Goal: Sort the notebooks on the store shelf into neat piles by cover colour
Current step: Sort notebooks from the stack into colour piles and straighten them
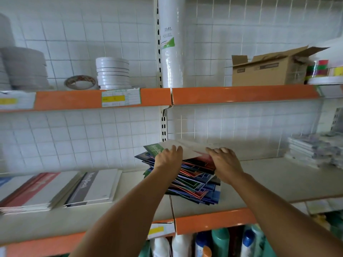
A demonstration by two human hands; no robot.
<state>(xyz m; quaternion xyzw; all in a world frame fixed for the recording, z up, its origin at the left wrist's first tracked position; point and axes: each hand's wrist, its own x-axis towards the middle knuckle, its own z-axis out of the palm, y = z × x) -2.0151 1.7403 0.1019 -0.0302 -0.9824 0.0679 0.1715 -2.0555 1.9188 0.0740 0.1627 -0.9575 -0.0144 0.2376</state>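
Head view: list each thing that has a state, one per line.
Mixed pile: untidy, covers fanned out.
Green notebook: on top, tilted, under both hands.
Left hand: holds the top notebooks.
Right hand: holds the pile's right side.
Box: flaps open.
Grey notebooks: stacked flat.

Counting the stock on the orange-edged shelves

Two bare hands [168, 157] [223, 161] on one messy heap of multicoloured notebooks [196, 180], too many to count; two flat piles of red-and-grey notebooks [55, 190] left; one open brown cardboard box [269, 71]; one brown tape roll [80, 82]; one tall white wrapped roll [170, 41].
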